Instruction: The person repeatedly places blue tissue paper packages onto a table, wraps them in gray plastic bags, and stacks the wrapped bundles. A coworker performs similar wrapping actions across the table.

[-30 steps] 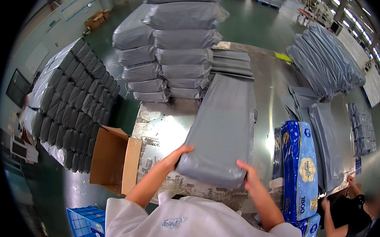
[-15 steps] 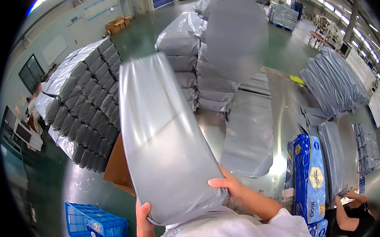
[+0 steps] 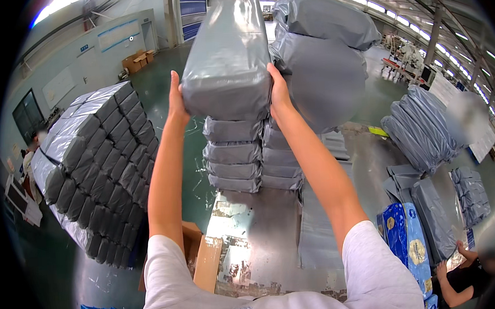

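I hold a grey plastic-wrapped package (image 3: 227, 60) high in front of me with both arms stretched out. My left hand (image 3: 176, 99) grips its left side and my right hand (image 3: 279, 94) grips its right side. The package hovers above the left column of a stack of similar grey packages (image 3: 233, 155) at the far end of a metal table (image 3: 263, 232). A taller column of grey packages (image 3: 320, 50) stands right beside it.
A large wrapped pallet of grey packages (image 3: 99, 162) stands on the left floor. An open cardboard box (image 3: 200, 257) leans at the table's left edge. Flat grey bags (image 3: 318, 229) lie on the table. Blue packs (image 3: 406, 241) and another person's hand (image 3: 462, 252) are at lower right.
I picked the grey package off the table, swung it upright, then raised it to arm's length over the stack at the far end.
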A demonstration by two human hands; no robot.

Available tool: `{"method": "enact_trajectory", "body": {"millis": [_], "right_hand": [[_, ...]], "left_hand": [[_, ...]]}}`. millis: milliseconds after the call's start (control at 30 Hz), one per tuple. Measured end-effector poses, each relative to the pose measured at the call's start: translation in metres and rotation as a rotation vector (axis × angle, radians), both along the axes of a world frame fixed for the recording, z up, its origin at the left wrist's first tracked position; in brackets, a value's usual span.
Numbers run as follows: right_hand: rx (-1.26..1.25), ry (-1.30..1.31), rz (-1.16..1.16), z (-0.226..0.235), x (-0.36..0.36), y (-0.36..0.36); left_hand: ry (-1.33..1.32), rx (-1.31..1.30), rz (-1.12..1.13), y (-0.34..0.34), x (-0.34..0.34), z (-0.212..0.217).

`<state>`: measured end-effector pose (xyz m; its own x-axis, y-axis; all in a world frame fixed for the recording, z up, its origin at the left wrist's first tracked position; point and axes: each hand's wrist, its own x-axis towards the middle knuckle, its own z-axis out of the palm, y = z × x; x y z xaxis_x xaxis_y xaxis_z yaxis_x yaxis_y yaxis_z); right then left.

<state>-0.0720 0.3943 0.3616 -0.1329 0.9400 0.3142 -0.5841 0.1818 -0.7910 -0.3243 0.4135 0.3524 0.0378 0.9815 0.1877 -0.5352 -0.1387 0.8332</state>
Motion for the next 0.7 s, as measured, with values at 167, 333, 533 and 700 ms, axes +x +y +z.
{"method": "enact_trajectory", "body": {"millis": [167,333,533,700], "right_hand": [[0.277,-0.421,-0.138,-0.104,0.011,-0.052],[0.262,-1.270,-0.402,-0.292,0.150,-0.194],[-0.396,-1.451,-1.267,-0.378,0.446,-0.361],[-0.827,-1.996,-1.706,-0.408,0.680,-0.493]], "left_hand": [[0.351,0.245,0.432,0.039,0.031,-0.086],[0.361,0.251,0.559,-0.047,0.070,-0.224],[1.208,0.153,0.149,-0.219,0.157,-0.470],[1.390,0.621,-0.368,-0.296,0.326,-0.451]]}}
